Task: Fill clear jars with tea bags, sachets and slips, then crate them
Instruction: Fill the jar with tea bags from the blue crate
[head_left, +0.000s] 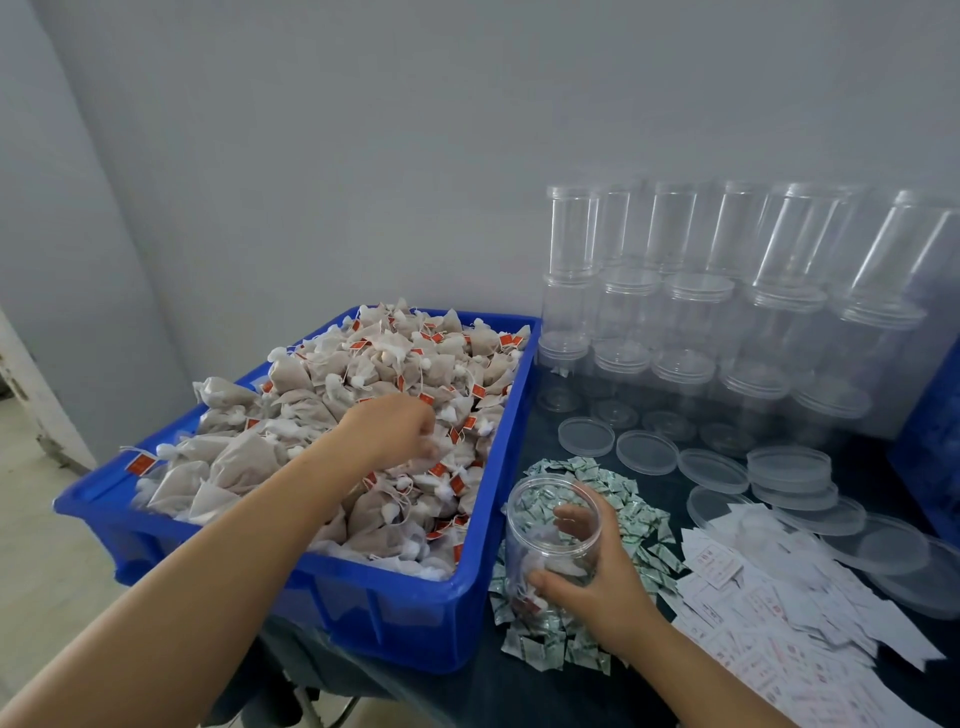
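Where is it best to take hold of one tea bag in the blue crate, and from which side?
Probably from above, pinching the gathered white knot at the top of a tea bag lying uppermost in the blue crate. The bags are soft, piled loosely and heaped above the rim, so only their tops are free. The left hand already reaches in this way.

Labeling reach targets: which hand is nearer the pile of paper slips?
Right. The right hand grips the open jar just left of the paper slips. The left hand is farther away, over the tea bags in the blue bin.
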